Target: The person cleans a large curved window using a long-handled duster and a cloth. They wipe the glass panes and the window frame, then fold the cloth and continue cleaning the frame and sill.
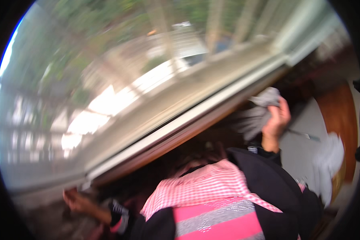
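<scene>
My right hand grips a crumpled whitish-grey cloth, raised close to the right part of the window. Part of the cloth hangs down and is blurred. Low at the left, my left hand is at the lower left corner of the window frame; its fingers are blurred, and whether they hold or touch anything is not plain. A window pane fills the upper left of the view, with a pale sill outside.
A wooden ledge runs beneath the window frame. Blurred bars stand outside the glass. To the right are a grey surface with a white cloth and a curved brown wooden piece.
</scene>
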The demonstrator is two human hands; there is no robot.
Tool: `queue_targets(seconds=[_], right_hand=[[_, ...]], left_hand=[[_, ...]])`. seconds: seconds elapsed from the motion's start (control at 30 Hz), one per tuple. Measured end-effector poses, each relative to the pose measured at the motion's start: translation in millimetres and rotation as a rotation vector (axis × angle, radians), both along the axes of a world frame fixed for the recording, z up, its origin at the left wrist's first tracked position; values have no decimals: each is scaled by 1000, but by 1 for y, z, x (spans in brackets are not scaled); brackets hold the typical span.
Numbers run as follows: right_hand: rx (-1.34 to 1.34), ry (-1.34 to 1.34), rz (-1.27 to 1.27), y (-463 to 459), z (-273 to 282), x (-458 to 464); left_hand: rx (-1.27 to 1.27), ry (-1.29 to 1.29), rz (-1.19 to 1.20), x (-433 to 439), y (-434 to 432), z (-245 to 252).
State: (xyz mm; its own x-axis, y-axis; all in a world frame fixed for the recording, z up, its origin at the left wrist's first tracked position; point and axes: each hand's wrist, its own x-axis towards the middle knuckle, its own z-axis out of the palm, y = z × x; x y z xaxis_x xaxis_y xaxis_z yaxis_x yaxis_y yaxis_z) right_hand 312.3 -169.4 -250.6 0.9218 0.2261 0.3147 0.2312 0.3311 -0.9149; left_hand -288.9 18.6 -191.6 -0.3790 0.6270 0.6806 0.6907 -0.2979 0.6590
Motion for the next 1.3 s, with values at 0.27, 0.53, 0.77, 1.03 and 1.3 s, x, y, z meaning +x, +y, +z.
queue_targets(seconds=[0.27, 0.53, 0.77, 1.03, 1.3], right_hand=[[-108, 2, 52, 6, 16, -5], [-166, -2, 70, 5, 13, 0], [-174, 14, 44, 6, 15, -3], [-192, 28, -10, -7, 16, -1], [-176, 69, -154, 1, 26, -11]], left_hand=[[85, -354, -114, -17, 35, 4], [43, -199, -131, 60, 20, 18], [-155, -122, -426, 111, 45, 14], [-168, -78, -523, 241, 60, 33], [-169, 11, -768, 353, 106, 54]])
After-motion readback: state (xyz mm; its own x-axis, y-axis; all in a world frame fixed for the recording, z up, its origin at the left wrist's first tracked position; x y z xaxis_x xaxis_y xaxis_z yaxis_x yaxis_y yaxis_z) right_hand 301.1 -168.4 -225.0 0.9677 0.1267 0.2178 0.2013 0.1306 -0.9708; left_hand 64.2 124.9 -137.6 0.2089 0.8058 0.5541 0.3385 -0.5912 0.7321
